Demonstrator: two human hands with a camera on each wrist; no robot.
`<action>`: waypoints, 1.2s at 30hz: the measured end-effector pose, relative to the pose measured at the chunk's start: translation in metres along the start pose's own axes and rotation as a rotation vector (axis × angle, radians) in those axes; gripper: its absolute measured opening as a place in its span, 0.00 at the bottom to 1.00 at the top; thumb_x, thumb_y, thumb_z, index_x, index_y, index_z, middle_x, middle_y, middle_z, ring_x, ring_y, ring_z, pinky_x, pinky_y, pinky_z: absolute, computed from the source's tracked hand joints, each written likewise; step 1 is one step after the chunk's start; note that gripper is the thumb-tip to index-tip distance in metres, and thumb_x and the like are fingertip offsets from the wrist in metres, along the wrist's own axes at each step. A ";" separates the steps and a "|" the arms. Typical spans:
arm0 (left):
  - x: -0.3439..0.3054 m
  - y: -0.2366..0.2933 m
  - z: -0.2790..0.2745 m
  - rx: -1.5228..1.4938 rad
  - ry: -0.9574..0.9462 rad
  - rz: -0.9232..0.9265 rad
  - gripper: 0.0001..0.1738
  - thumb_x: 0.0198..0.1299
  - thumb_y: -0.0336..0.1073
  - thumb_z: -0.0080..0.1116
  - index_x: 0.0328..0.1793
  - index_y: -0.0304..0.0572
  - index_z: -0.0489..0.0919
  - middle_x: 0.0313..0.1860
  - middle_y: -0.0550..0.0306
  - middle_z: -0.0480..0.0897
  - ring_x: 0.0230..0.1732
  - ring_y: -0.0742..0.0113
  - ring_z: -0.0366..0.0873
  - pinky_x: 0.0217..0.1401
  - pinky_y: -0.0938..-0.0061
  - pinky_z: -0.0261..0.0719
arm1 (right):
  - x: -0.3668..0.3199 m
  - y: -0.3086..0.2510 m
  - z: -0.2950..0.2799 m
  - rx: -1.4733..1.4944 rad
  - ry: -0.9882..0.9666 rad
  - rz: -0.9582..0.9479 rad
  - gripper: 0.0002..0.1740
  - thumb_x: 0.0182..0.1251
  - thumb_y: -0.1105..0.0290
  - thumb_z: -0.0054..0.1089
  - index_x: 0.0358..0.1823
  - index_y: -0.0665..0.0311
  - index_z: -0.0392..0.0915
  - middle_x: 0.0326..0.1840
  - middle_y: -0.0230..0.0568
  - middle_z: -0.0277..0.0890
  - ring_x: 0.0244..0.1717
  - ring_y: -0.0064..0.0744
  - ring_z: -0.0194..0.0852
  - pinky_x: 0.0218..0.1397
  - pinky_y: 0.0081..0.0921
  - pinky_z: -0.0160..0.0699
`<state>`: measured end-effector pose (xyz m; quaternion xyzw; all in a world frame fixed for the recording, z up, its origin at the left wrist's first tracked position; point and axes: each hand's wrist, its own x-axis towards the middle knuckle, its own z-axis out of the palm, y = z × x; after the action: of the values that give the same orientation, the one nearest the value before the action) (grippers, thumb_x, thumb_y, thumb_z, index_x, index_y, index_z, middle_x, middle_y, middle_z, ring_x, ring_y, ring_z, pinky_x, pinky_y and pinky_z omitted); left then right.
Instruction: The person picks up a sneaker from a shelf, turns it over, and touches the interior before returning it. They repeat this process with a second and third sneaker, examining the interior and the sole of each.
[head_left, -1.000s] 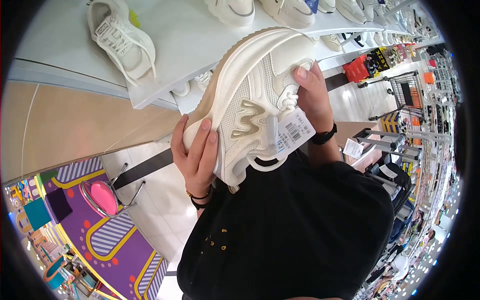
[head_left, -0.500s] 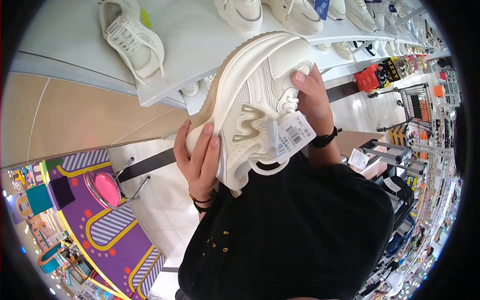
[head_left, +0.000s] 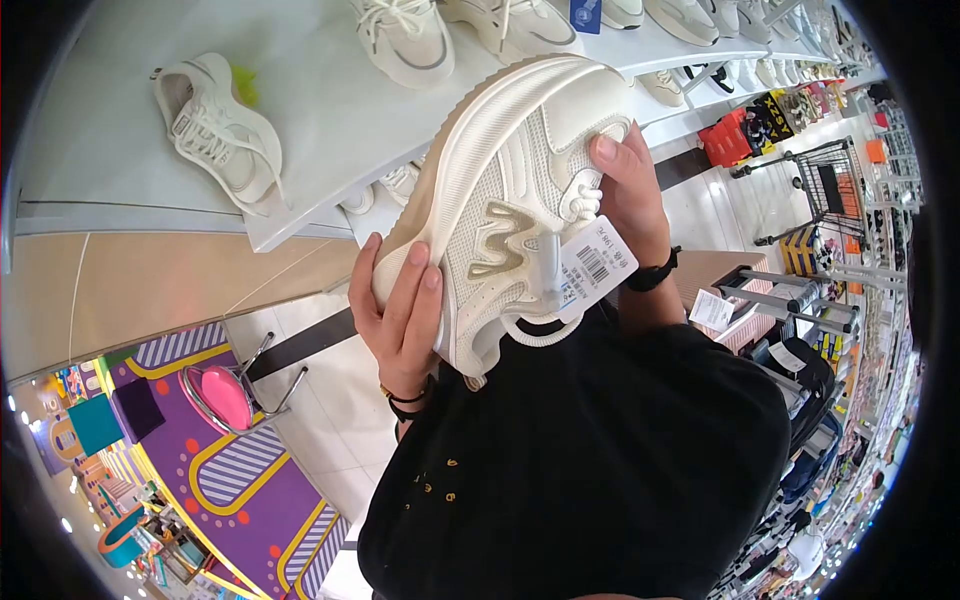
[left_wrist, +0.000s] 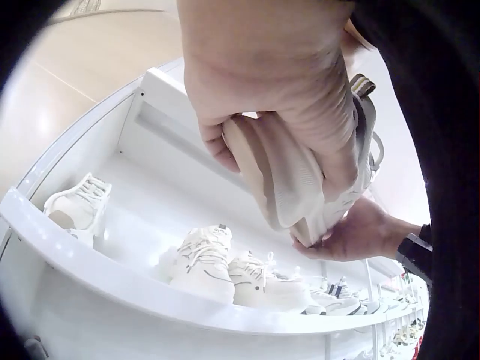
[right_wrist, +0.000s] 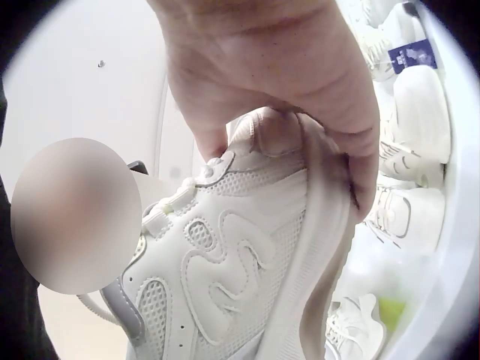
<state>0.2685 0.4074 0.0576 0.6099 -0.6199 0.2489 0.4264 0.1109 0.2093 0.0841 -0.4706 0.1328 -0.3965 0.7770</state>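
A cream chunky sneaker (head_left: 500,190) is held up on its side in front of the chest, sole edge toward the upper left. My left hand (head_left: 400,310) grips the heel end, fingers over the side and sole. At the toe, my right hand (head_left: 632,185) holds on with the thumb on the upper; in the right wrist view its fingers (right_wrist: 364,176) wrap to the sole. A white price tag (head_left: 597,262) with a barcode hangs by the laces. The left wrist view shows the heel between the left thumb and fingers.
A white shelf (head_left: 330,90) carries a single white sneaker (head_left: 222,135) and several more pale shoes (head_left: 405,35). Behind the right arm stand a pink suitcase (head_left: 735,285) and a shopping cart (head_left: 825,190). A pink-seated chair (head_left: 228,397) is at lower left.
Both hands keep the same hold on the sneaker, which stays nearly still. The shelf and its shoes shift slightly left and down in view compared with half a second ago.
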 end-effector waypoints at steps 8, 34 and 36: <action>0.020 0.022 0.026 0.018 0.001 -0.008 0.16 0.59 0.31 0.62 0.54 0.41 0.78 0.58 0.51 0.83 0.59 0.35 0.75 0.63 0.44 0.78 | 0.013 -0.021 -0.030 0.031 -0.014 -0.002 0.38 0.65 0.62 0.66 0.71 0.70 0.59 0.61 0.45 0.73 0.60 0.32 0.74 0.63 0.30 0.74; 0.045 0.092 0.101 0.115 -0.068 0.043 0.13 0.61 0.32 0.64 0.52 0.52 0.80 0.58 0.63 0.84 0.64 0.55 0.78 0.55 0.55 0.78 | 0.015 -0.051 -0.142 0.155 0.012 -0.058 0.44 0.59 0.54 0.68 0.70 0.73 0.59 0.62 0.50 0.72 0.59 0.36 0.76 0.60 0.31 0.78; 0.047 0.094 0.102 0.116 -0.099 0.041 0.15 0.60 0.32 0.65 0.53 0.51 0.79 0.58 0.61 0.84 0.64 0.54 0.78 0.54 0.55 0.78 | 0.017 -0.050 -0.142 0.175 0.011 -0.065 0.44 0.60 0.54 0.68 0.70 0.73 0.58 0.62 0.50 0.71 0.59 0.36 0.76 0.60 0.31 0.78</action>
<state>0.1598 0.3099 0.0646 0.6324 -0.6370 0.2629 0.3539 0.0150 0.0961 0.0543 -0.4028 0.0868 -0.4341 0.8011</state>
